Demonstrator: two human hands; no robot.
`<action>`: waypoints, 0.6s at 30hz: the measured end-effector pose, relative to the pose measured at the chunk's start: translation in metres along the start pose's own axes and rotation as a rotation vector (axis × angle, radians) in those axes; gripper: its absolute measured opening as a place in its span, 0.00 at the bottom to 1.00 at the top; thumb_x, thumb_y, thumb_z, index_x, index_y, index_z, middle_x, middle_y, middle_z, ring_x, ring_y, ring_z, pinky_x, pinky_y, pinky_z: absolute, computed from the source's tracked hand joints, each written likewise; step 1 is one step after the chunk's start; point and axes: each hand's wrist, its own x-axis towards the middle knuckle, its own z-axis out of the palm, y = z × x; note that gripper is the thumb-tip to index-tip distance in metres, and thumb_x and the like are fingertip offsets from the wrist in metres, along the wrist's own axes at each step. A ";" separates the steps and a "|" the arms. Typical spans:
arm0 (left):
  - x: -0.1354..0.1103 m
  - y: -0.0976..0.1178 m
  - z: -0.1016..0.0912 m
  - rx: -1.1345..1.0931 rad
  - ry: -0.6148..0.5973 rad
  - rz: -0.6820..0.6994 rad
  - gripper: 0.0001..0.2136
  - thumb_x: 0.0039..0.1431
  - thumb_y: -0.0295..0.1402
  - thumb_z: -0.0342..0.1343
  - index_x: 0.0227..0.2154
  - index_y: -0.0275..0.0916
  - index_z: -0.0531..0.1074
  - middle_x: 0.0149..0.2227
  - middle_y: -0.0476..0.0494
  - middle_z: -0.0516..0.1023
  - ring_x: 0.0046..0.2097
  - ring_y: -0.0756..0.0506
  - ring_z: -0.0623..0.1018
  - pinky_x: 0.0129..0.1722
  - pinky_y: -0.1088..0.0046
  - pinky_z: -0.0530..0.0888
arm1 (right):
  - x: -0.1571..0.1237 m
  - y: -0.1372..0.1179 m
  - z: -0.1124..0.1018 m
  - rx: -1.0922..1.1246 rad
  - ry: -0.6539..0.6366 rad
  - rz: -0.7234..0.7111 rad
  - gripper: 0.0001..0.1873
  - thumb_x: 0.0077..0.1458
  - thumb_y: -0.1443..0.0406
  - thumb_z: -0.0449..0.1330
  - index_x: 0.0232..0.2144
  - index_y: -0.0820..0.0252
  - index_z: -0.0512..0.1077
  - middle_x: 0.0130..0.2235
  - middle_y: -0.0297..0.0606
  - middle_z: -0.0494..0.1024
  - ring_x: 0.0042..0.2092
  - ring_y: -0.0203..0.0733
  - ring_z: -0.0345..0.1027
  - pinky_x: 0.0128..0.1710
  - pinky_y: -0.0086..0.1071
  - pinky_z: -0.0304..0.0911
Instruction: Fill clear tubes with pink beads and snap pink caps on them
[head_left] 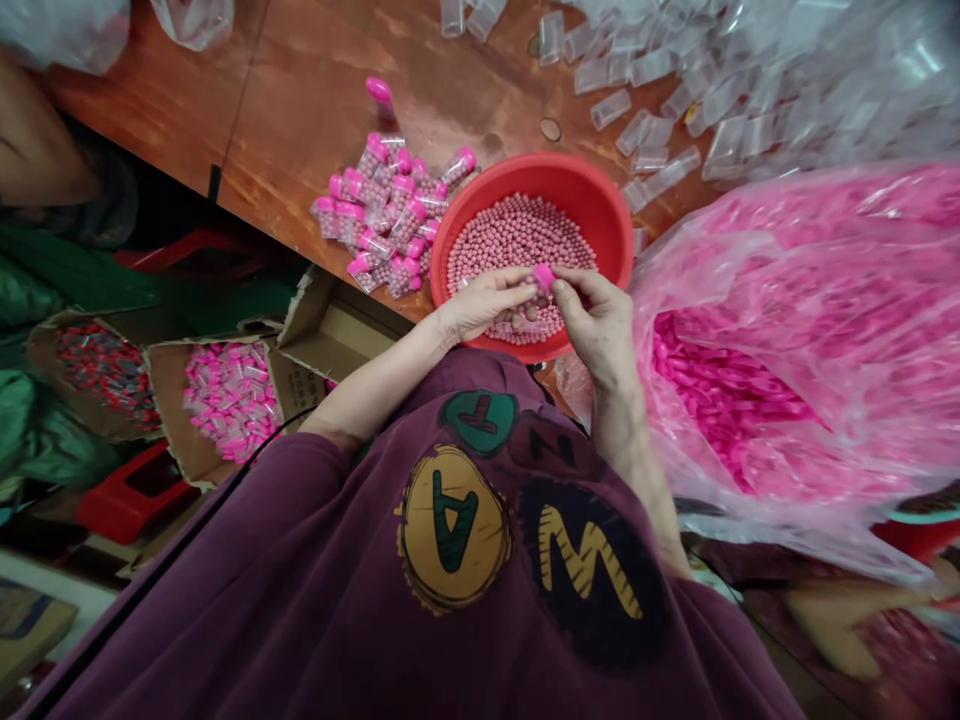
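Over a red plastic basin (577, 180) full of small pink beads (517, 240), my two hands meet. My left hand (484, 303) grips a small transparent plastic tube (529, 300), partly hidden by my fingers. My right hand (592, 320) pinches a pink cap (544, 277) at the tube's top end. Left of the basin lies a heap of capped tubes filled with pink beads (382, 210). One more capped tube (379, 92) lies apart from it, further up the table.
The basin stands on a reddish-brown wooden table (337, 100). Loose transparent tubes (675, 100) spread across the far right, beside a large plastic bag of pink caps (750, 350). Open cardboard boxes (225, 400) of tubes sit on the floor at left. A person's arm (37, 140) shows at the upper left.
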 end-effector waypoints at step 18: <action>-0.018 0.001 0.016 0.167 0.201 0.101 0.08 0.74 0.38 0.74 0.45 0.39 0.86 0.34 0.52 0.83 0.29 0.55 0.75 0.32 0.79 0.75 | -0.017 0.010 0.006 -0.145 0.035 -0.067 0.28 0.81 0.51 0.57 0.76 0.44 0.74 0.54 0.45 0.81 0.51 0.53 0.79 0.54 0.54 0.84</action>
